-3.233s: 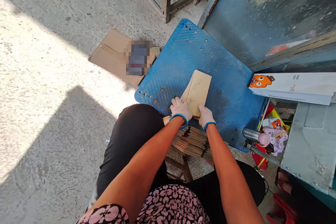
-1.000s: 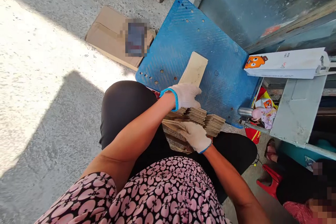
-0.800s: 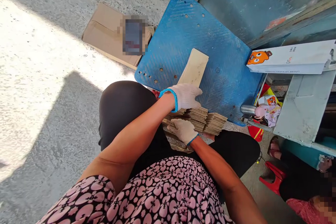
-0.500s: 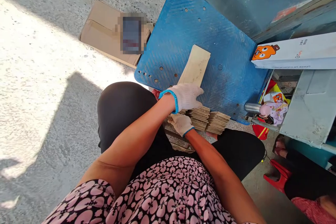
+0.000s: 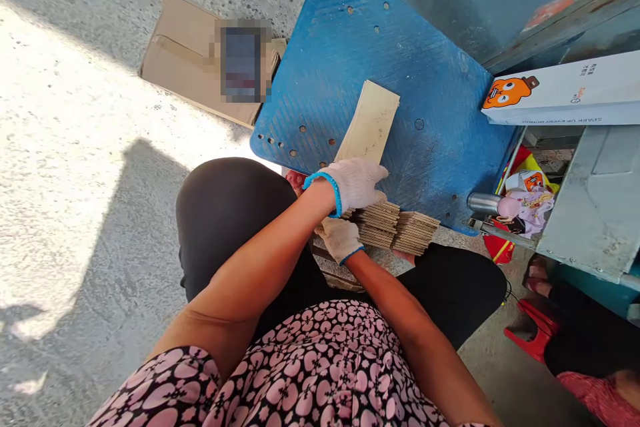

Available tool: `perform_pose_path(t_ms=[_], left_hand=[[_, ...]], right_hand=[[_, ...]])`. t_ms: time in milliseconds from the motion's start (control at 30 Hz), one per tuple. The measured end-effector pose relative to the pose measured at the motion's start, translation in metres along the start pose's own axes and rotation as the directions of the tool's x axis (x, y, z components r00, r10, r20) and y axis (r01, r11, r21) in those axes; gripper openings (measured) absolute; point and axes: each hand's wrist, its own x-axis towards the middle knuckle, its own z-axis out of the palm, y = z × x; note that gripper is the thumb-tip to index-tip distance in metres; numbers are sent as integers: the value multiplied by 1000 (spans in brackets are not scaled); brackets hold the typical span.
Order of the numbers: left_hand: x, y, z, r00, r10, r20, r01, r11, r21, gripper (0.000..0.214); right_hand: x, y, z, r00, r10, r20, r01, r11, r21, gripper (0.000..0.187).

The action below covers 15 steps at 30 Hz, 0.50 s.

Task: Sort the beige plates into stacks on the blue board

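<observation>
A pile of thin brown cardboard pieces (image 5: 400, 230) lies on a low stool between my knees. A pale flat cardboard strip (image 5: 371, 121) leans from the pile up onto the blue plastic board (image 5: 350, 60). My left hand (image 5: 354, 183), in a white glove with a blue cuff, lies flat with its fingers stretched over the near end of the strip and the top of the pile. My right hand (image 5: 340, 238), gloved the same, sits just under my left wrist, its fingers curled on the pile's near left edge.
A flattened cardboard box (image 5: 185, 60) lies on the concrete floor to the left. At the right are a white carton with an orange cartoon figure (image 5: 570, 90), a grey metal ledge (image 5: 590, 207), a steel flask (image 5: 483, 203) among coloured packets, and a red stool (image 5: 535, 340).
My right hand slid up and left along the near side of the pile until it sat under my left wrist. My left hand stayed on the pile. The view tilted slightly.
</observation>
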Motion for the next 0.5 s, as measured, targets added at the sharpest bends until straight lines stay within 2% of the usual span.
perform_pose_path(t_ms=[100, 200, 267, 333, 400, 500], left_hand=[[4, -1, 0, 999, 7, -39, -6, 999, 41, 48], [16, -6, 3, 994, -37, -107, 43, 997, 56, 50], [28, -13, 7, 984, -83, -158, 89, 996, 27, 52], [42, -21, 12, 971, -140, -196, 139, 990, -19, 52], [57, -30, 18, 954, -205, -217, 197, 979, -57, 48], [75, -43, 25, 921, -300, -249, 276, 953, -126, 42]], right_hand=[[-1, -1, -5, 1000, 13, -25, -13, 1000, -2, 33], [-9, 1, -14, 996, -40, -80, 43, 998, 39, 35], [-18, 6, -20, 986, -90, -138, 106, 988, 111, 38], [-26, 17, -23, 972, -74, -222, 125, 965, 228, 40], [-28, 32, -25, 944, 48, -325, 89, 915, 393, 41], [-18, 61, -32, 845, 330, -421, 26, 761, 648, 40]])
